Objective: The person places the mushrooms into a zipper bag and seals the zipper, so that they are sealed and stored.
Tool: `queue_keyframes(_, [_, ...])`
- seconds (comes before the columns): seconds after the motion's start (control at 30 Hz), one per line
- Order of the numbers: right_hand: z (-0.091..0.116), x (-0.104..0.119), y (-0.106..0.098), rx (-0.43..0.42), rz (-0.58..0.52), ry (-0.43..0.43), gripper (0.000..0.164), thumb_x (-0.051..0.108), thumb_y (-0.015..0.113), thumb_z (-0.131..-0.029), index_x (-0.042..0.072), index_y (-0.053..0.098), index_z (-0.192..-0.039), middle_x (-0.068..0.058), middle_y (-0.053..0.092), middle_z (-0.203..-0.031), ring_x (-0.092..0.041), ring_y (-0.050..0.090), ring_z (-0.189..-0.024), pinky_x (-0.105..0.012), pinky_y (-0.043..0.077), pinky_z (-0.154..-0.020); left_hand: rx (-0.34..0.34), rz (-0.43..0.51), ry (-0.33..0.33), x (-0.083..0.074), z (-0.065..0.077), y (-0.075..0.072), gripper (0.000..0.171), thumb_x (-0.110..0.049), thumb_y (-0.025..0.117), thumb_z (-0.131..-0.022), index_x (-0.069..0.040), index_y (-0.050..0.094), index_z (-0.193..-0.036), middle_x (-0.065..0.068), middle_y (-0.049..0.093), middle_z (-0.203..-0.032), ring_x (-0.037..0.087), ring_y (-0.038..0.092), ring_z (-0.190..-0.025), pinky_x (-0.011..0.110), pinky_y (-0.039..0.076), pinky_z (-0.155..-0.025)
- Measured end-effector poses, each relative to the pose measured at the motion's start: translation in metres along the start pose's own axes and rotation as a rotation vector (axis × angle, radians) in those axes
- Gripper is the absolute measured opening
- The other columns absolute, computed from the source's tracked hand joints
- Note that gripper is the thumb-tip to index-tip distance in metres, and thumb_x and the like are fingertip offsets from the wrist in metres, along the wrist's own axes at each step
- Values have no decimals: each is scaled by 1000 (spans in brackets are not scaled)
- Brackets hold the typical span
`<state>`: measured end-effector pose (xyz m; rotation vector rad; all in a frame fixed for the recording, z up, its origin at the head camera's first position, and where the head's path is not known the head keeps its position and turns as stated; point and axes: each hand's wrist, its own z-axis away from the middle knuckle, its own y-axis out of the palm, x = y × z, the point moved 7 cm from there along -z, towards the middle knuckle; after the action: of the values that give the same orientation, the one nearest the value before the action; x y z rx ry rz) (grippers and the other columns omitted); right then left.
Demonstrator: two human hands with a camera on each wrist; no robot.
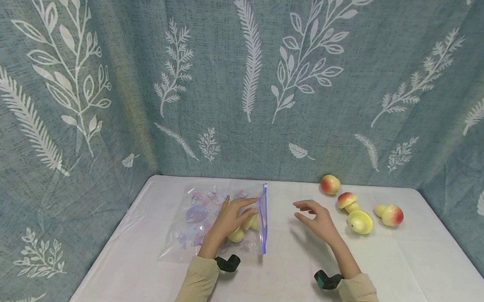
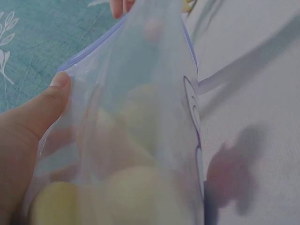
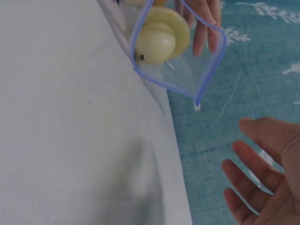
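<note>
A clear zip bag (image 1: pixel 197 214) with a purple zip edge and printed pictures lies on the table, its mouth gaping to the right. Inside it are yellow toy mushrooms (image 3: pixel 156 43). My left hand (image 1: pixel 231 216) holds the bag near its mouth, with the thumb (image 2: pixel 58 89) on one side and the fingers behind the film. To the right of the mouth, my right hand (image 1: pixel 316 220) hovers apart from the bag, fingers loosely bent and nothing in them. Beyond it lie several red-and-yellow toy mushrooms, among them one upturned mushroom (image 1: pixel 360 222) and one on its side (image 1: pixel 390 215).
The white table (image 1: pixel 284 281) ends at a blue-green curtain (image 1: pixel 229 77) with white leaf patterns, which also hangs at both sides. One toy mushroom (image 1: pixel 330 185) sits by the table's back edge. Dark cameras are worn on both wrists.
</note>
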<state>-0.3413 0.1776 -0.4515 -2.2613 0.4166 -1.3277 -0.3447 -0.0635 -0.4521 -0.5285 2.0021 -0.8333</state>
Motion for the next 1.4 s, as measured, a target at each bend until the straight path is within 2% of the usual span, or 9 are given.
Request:
queue_keyframes(0.13, [2,-1,-5,-14,0,-2,27,13,69,-83,9,65,-110,-8,66,-107,-27,62,-97,-53,48,-85,4,9,1,-1,0,-1,41,-38,57,-91,-21,58,-127,-1,60,-126,22,51,-123,62,9,-111])
queue_keyframes(0.37, [5,-6,-11,-26,54,-4,27,13,70,-83,9,66,-109,-7,66,-107,-27,61,-97,-49,47,-86,9,-3,5,-1,0,-1,41,-39,56,-90,-20,57,-127,-1,59,-127,22,51,-122,62,10,-110])
queue_keyframes(0.57, [8,-5,-18,-50,68,-15,28,9,70,-82,6,66,-109,-9,65,-105,-30,58,-98,-55,44,-88,12,-5,1,0,1,-1,42,-39,56,-90,-21,57,-128,-1,59,-126,21,51,-122,62,9,-111])
queue_keyframes(0.93, [13,-6,-32,-101,121,-10,28,7,71,-80,6,67,-107,-10,64,-107,-29,58,-98,-52,46,-87,0,-12,11,2,1,-1,41,-38,57,-90,-20,58,-127,-1,60,-126,21,51,-122,62,10,-111])
queue_keyframes(1.0, [13,-5,-36,-118,133,-14,28,7,71,-80,6,67,-107,-9,64,-106,-28,58,-98,-48,46,-86,-6,-14,16,2,1,-2,41,-38,57,-90,-20,58,-127,-1,60,-126,21,52,-121,62,11,-110])
queue_keyframes(1.1, [15,-3,-41,-150,145,-28,28,5,71,-79,5,67,-107,-9,64,-105,-27,58,-98,-34,47,-85,-12,-8,22,2,1,-2,41,-38,57,-90,-20,58,-127,-2,60,-126,21,52,-121,62,12,-110])
queue_keyframes(1.17, [17,-3,-45,-174,157,-34,28,3,72,-79,6,67,-106,-8,65,-105,-25,58,-99,-25,44,-85,-13,2,27,2,1,-2,41,-38,57,-90,-20,58,-127,-1,60,-126,21,52,-121,62,12,-110])
queue_keyframes(1.23, [19,-2,-49,-194,170,-41,28,3,72,-78,6,67,-106,-7,65,-105,-24,57,-101,-21,42,-86,-11,12,31,1,1,-2,41,-39,57,-90,-19,58,-127,-1,60,-126,21,52,-121,62,13,-110])
queue_keyframes(1.4, [22,-4,-59,-221,194,-43,29,1,72,-77,5,67,-105,-10,65,-105,-25,55,-104,-34,40,-90,-9,21,35,1,0,-1,42,-39,56,-90,-19,58,-127,-1,60,-126,21,52,-121,62,15,-109])
